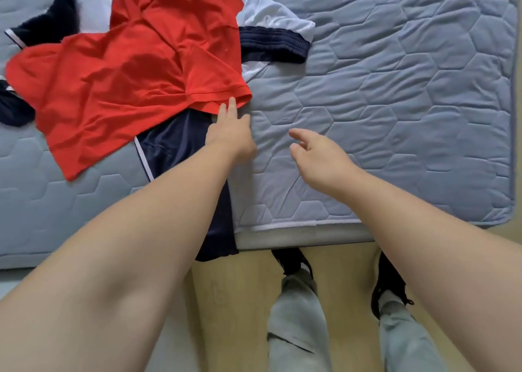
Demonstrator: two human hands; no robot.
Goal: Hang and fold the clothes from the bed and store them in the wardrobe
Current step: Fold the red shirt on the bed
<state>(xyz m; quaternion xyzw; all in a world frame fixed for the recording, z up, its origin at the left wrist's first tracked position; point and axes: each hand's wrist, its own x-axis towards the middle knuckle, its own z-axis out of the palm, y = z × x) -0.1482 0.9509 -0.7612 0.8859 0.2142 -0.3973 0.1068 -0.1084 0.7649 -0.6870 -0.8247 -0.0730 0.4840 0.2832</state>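
Reaching with straight fingers, the left hand [230, 135] touches the hem of the crumpled red cotton T-shirt [127, 83] lying over navy satin shorts [175, 148] on the quilted pale-blue bed [395, 103], seemingly to pick it first, while the right hand [319, 152] hovers loosely open, empty.

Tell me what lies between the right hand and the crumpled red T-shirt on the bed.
Head view: from the right hand, bare blue-grey quilted mattress, then the left hand touching the crumpled red T-shirt at its hem.
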